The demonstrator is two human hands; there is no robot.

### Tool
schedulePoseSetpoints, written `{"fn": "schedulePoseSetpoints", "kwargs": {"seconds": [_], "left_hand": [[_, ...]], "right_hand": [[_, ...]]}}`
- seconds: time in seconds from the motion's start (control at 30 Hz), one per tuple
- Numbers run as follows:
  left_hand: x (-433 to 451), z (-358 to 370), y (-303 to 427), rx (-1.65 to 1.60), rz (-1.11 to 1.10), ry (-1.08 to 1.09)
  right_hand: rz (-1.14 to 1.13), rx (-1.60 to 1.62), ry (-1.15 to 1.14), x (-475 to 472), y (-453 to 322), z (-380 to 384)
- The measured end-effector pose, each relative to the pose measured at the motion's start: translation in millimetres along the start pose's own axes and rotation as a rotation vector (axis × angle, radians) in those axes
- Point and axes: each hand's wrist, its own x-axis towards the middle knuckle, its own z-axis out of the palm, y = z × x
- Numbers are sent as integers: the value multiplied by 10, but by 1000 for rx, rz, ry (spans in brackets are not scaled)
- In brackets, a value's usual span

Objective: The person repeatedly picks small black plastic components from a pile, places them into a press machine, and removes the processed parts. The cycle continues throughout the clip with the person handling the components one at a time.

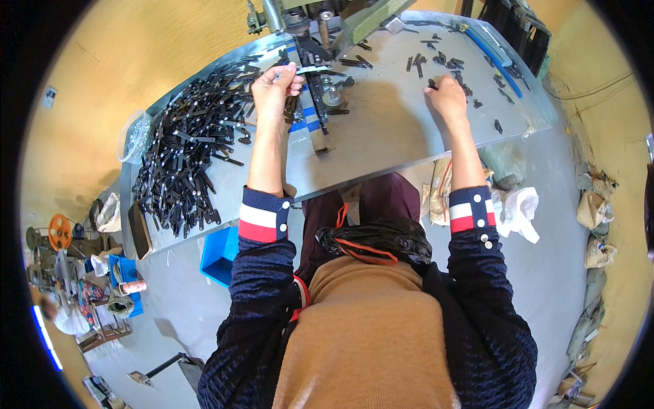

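Note:
My left hand [276, 89] pinches a thin, light metal strip [312, 68] between thumb and finger, in front of the head of a bench press machine [301, 30]. Just right of that hand, a bar wrapped with blue tape [309, 111] lies across the metal table. Farther right, my right hand [447, 96] is down at the tabletop with its fingertips on a small black part [432, 83], beside scattered black metal pieces [453, 63]. Whether it grips the part firmly cannot be told. A large heap of black metal strips [184, 148] covers the table's left side.
A clear plastic tub of small shiny parts [137, 135] stands at the table's left edge. A blue-handled long tool [493, 59] lies at the back right. Below the metal table [368, 148] are a blue bin [220, 255] and white plastic bags [518, 212] on the floor.

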Motion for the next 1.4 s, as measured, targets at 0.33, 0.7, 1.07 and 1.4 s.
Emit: {"fn": "schedulePoseSetpoints", "kwargs": {"seconds": [0.33, 0.7, 1.07, 1.4], "left_hand": [[33, -45, 7, -35, -46, 19], [1, -98, 60, -28, -95, -18], [12, -62, 8, 13, -141, -42], [40, -67, -69, 64, -123, -55]], "right_hand": [[-188, 518, 57, -138, -506, 3], [-664, 664, 91, -403, -1374, 262], [-583, 722, 13, -485, -1299, 208], [-464, 827, 242, -580, -1197, 339]]}}
